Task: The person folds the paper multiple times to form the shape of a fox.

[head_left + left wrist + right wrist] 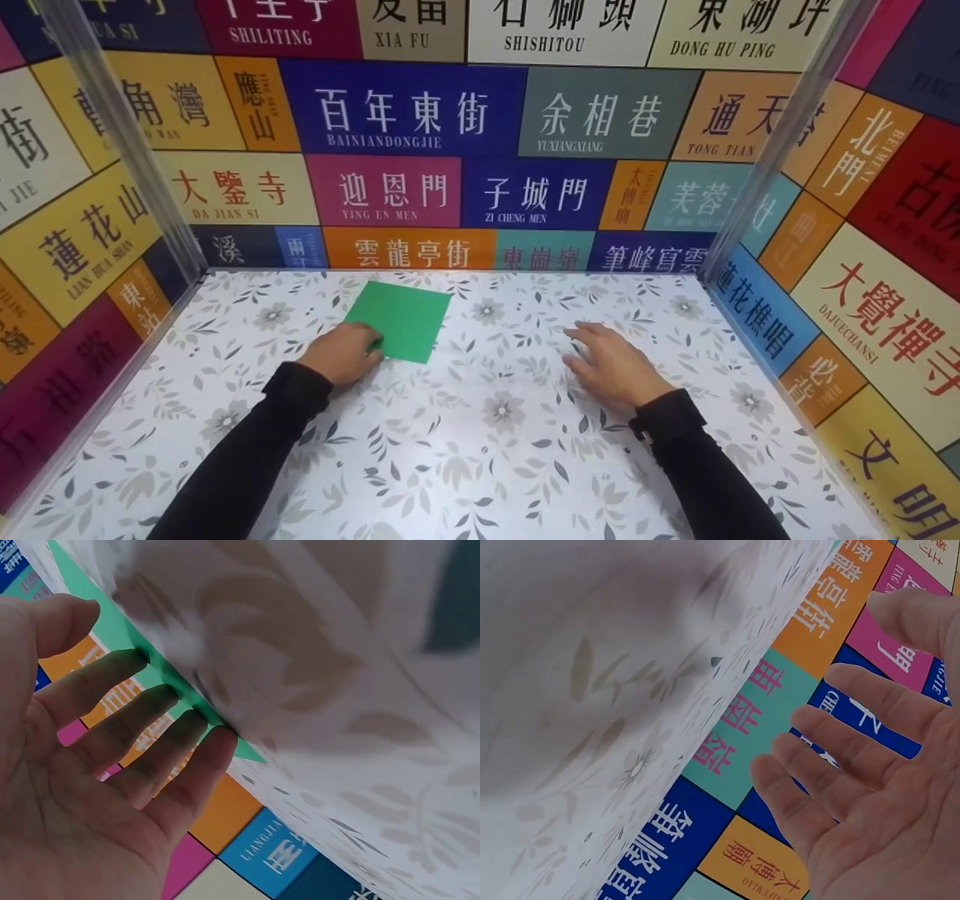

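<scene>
The left hand (341, 354), fingers loose and gripping nothing, touches the near-left corner of a green paper (406, 322) toward the table's (465, 457) back; light, even fingertip pressure should prevent creasing. The right hand (616, 366), relaxed and holding nothing, is well apart, with open tabletop between; walls (405, 109) bound the back and sides.

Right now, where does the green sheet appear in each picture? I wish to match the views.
Head: the green sheet lies left of centre, at the left hand.
Left wrist: a slanting strip from upper left towards centre, partly behind that hand.
Right wrist: I cannot make it out.
Shared landmark: the orange wall panel with white characters, in all three views.
</scene>
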Demonstrator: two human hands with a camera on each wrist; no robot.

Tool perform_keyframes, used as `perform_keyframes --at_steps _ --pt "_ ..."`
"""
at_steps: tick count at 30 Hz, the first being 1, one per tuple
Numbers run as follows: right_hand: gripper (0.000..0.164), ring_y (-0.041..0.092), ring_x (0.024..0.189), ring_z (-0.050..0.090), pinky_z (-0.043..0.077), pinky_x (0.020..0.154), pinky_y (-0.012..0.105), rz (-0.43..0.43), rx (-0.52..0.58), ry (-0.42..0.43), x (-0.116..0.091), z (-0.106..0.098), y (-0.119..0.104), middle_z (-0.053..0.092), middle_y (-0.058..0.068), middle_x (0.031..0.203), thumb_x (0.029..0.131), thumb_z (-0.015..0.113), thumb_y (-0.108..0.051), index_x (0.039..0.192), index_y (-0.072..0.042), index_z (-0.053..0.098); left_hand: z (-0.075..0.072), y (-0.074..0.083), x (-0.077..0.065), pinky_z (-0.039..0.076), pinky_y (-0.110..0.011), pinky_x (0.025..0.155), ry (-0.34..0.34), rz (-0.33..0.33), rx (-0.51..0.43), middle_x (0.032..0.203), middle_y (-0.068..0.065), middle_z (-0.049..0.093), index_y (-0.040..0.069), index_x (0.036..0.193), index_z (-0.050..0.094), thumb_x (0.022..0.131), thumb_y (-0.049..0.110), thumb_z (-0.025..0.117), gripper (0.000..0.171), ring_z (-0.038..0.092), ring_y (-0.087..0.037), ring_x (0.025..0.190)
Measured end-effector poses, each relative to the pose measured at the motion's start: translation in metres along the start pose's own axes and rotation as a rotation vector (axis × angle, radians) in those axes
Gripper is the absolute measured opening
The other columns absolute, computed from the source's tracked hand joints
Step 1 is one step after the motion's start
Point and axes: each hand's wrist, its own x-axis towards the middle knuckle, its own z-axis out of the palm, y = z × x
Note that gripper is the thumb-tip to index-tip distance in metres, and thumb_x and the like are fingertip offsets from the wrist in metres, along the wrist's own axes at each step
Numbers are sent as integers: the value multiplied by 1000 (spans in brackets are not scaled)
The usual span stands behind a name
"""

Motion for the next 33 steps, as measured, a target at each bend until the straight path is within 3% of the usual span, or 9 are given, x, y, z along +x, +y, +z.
perform_keyframes --at_steps 11,18,26,33 --pt "54 51 157 61 50 130 70 -87 -10 41 10 11 -18 61 27 170 114 74 -32 160 -6 68 8 20 -2 55 -65 127 -7 17 -4 151 -27 75 0 146 77 112 22 73 41 71 -48 145" --pt "53 51 156 62 52 129 68 -130 -13 27 13 17 -30 62 28 169 114 75 -31 159 -4 69 14 34 -7 60 -65 121 5 70 9 148 -26 77 2 143 80 110 21 74 38 74 -48 140" --pt "52 52 156 62 51 131 68 -140 17 11 18 27 -43 62 29 168 113 76 -30 158 -4 70 21 54 -10 57 -65 125 -30 54 10 156 -24 74 7 146 79 113 28 75 40 71 -47 146" --pt "51 51 156 61 49 132 67 -144 36 -2 20 34 -55 62 26 169 114 75 -31 158 -6 70 27 73 -17 62 -66 118 4 96 6 150 -24 76 6 142 81 112 26 76 37 72 -49 139"
